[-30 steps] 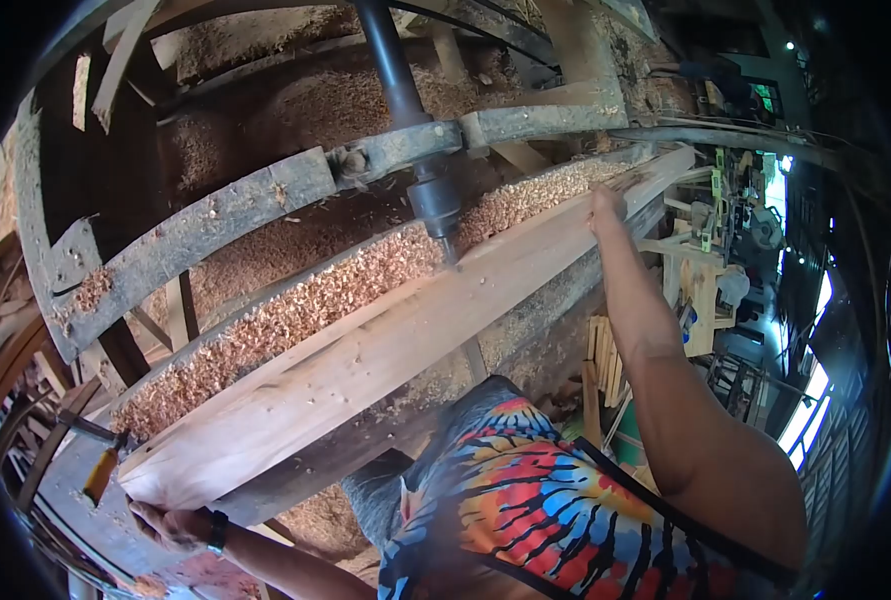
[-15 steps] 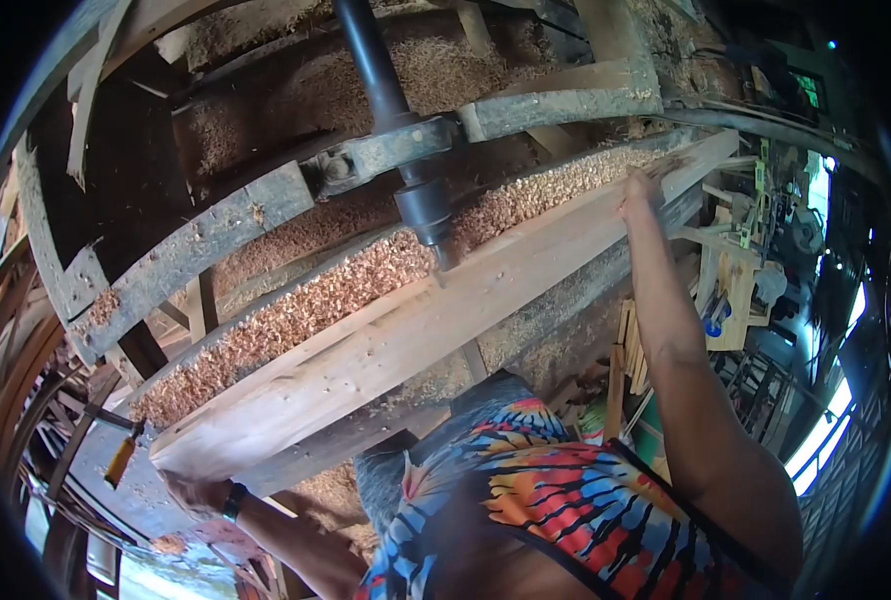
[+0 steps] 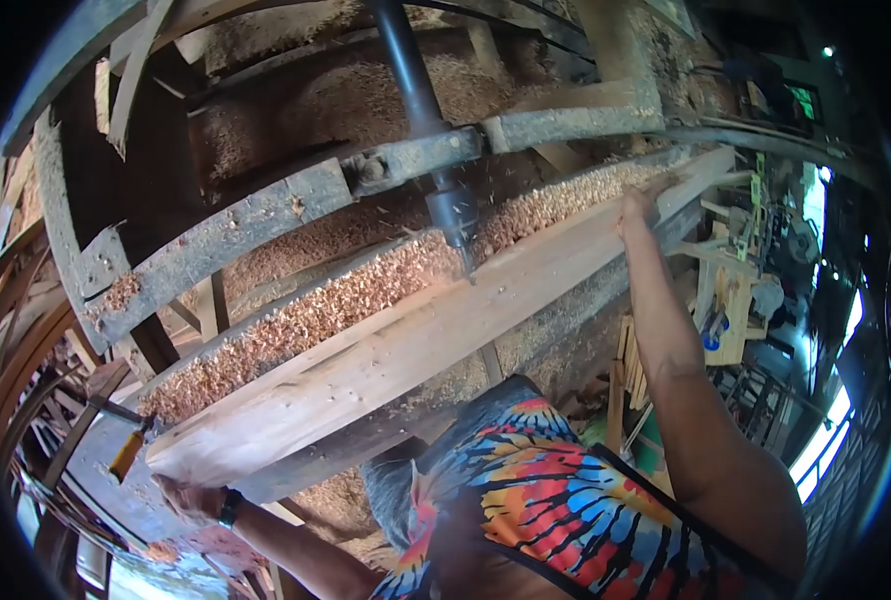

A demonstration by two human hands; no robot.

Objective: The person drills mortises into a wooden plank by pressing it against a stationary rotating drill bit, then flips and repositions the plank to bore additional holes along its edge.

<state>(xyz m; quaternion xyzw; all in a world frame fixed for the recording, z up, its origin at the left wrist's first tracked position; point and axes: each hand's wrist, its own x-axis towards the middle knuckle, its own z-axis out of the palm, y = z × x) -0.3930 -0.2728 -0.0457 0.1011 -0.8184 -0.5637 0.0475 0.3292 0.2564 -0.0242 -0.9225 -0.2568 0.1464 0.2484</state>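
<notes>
One long wooden plank [image 3: 365, 375] is resting slantwise before you, a drill bit [image 3: 467, 262] meeting it near its far edge. Your right hand [image 3: 639, 208] is grasping that edge with its fingers; your left hand [image 3: 193, 502] is touching the left end, its grip too hidden to tell. Shavings [image 3: 305, 328] are lying alongside.

The plank [image 3: 365, 365] is of pale wood, smooth and rather matt. On its far side are wood shavings [image 3: 300, 342], thin and curly. Above the plank, the shaft [image 3: 410, 85] is of dark metal with a soft gloss, and the chuck [image 3: 452, 210] also. Beyond the plank, the curved beam [image 3: 225, 240] looks rough and dusty. On the near side of the plank, the shirt [image 3: 565, 485] is of matt, printed cloth.
</notes>
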